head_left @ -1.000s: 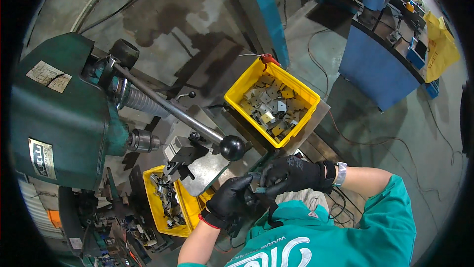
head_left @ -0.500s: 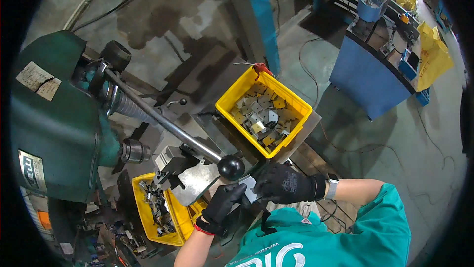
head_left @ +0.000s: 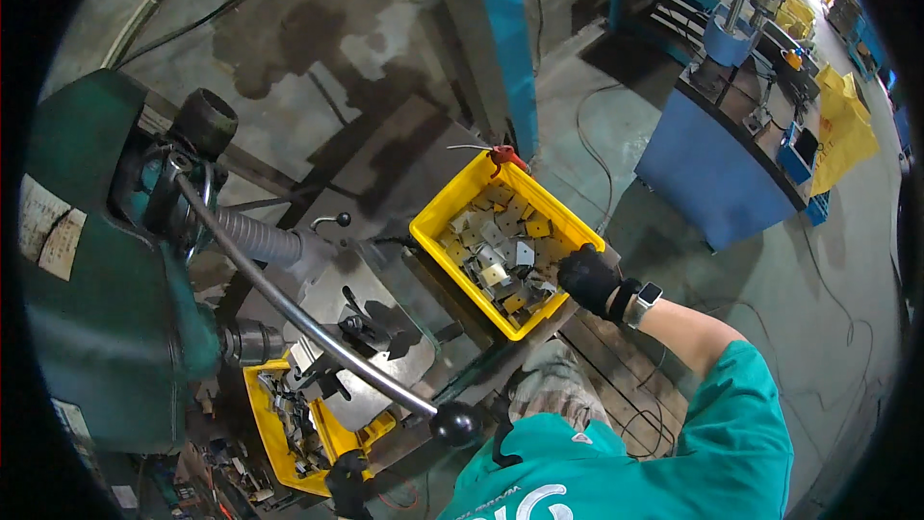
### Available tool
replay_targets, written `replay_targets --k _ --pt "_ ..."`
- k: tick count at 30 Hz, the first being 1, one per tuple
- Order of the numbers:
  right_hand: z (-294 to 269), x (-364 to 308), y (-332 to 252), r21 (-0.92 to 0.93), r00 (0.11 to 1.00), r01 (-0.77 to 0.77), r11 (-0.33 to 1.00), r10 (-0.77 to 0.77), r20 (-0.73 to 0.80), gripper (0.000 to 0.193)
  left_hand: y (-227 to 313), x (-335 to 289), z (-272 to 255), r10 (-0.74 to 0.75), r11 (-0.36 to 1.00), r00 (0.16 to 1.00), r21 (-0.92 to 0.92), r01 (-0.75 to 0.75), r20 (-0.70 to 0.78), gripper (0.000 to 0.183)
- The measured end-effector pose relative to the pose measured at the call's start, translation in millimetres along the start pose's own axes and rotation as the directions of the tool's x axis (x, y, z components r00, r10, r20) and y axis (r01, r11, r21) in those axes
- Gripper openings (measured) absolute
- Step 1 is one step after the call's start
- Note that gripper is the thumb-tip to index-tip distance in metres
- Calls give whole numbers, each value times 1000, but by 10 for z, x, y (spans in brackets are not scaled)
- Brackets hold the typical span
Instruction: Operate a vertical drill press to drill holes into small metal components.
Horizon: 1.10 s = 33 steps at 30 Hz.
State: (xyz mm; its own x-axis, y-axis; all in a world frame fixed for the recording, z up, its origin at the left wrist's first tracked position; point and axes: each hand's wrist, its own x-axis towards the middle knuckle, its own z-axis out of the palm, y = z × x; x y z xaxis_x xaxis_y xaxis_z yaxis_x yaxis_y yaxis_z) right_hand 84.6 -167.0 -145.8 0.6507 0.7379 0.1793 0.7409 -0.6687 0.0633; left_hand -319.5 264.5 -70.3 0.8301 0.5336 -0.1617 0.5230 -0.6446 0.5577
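My right hand (head_left: pixel 589 281), in a black glove, is at the right rim of a yellow bin (head_left: pixel 431 249). Its fingers look curled in, and whatever they may hold is hidden. Inside that bin lie many small bent metal brackets (head_left: pixel 525 253), grey and yellowish. My left hand (head_left: pixel 348 486), also gloved in black, is low down beside a second yellow bin (head_left: pixel 265 433) filled with metal parts (head_left: pixel 306 438). I cannot make out its fingers. The grey metal piece held earlier does not show in either hand.
A green drill press (head_left: pixel 106 270) stands at the left, its chuck (head_left: pixel 252 340) above a metal table with a fixture (head_left: pixel 364 332). Its long lever (head_left: pixel 308 323) ends in a black ball knob (head_left: pixel 455 425) close to my body. A red-handled tool (head_left: pixel 507 158) rests on the bin's far corner.
My hands were together on a grey metal piece and have parted. The right moved up and right to the bracket bin; the left moved down and left to the other bin.
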Motion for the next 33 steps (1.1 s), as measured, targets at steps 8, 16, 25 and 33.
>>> replay_targets --k 8,16,25,33 --pt "28 724 41 291 989 121 949 -138 42 6 -694 -14 75 -138 949 951 238 207 -277 62" --pt "736 1807 -316 255 944 246 935 -291 157 13 -481 276 258 -298 904 901 212 372 -314 84" --pt "1504 2071 -693 487 904 43 872 -242 353 14 -526 182 295 -374 874 863 182 451 -339 85" --pt "905 1996 -332 356 976 215 909 -184 -117 10 -435 165 299 -419 838 848 222 499 -325 84"
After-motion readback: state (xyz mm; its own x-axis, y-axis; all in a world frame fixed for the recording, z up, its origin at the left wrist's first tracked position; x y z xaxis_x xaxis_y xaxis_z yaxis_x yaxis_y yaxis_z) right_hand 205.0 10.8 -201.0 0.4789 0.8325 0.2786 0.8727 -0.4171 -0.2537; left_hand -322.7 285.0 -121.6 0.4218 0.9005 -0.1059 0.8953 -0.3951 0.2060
